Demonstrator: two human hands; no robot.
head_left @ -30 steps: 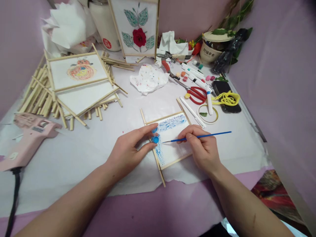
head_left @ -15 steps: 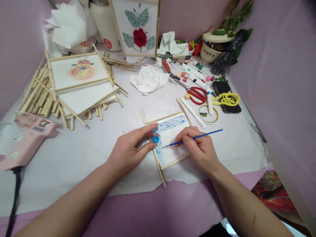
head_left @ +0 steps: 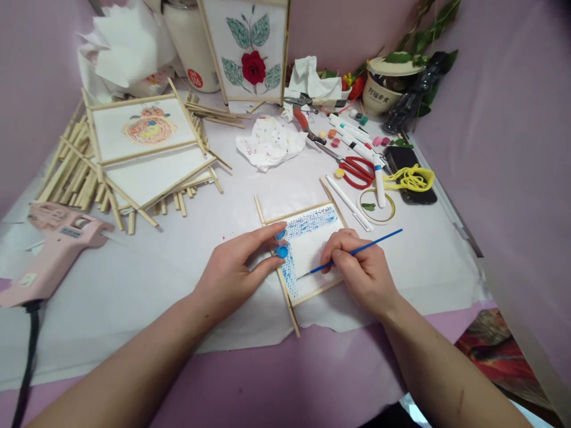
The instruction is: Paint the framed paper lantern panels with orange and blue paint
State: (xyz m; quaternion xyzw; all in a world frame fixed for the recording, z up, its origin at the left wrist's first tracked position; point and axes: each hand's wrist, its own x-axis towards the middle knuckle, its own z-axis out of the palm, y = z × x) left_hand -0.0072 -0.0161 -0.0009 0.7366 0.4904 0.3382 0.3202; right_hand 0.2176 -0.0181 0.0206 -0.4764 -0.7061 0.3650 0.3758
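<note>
A small panel (head_left: 309,246) of white mesh-like sheet in a wooden stick frame lies on the table, with blue dabs along its top and left side. My left hand (head_left: 238,261) holds a small blue paint pot (head_left: 281,252) between thumb and fingers over the panel's left edge; its round lid (head_left: 280,235) stands open beside the fingers. In my right hand (head_left: 359,264) is a thin blue paintbrush (head_left: 375,242), gripped like a pen. Its tip points down-left at the sheet near the lower left; whether it touches I cannot tell.
On the left lie a pink glue gun (head_left: 57,249), wooden sticks (head_left: 74,172) and a framed drawing (head_left: 149,126). Crumpled tissue (head_left: 270,144) sits behind the panel. To the right are red scissors (head_left: 357,171), a tape roll (head_left: 375,207), white markers (head_left: 379,181) and a phone (head_left: 419,195) under yellow cord.
My right hand has shifted slightly, bringing the brush tip a little down and to the right over the sheet. My left hand and the paint pot have stayed in place.
</note>
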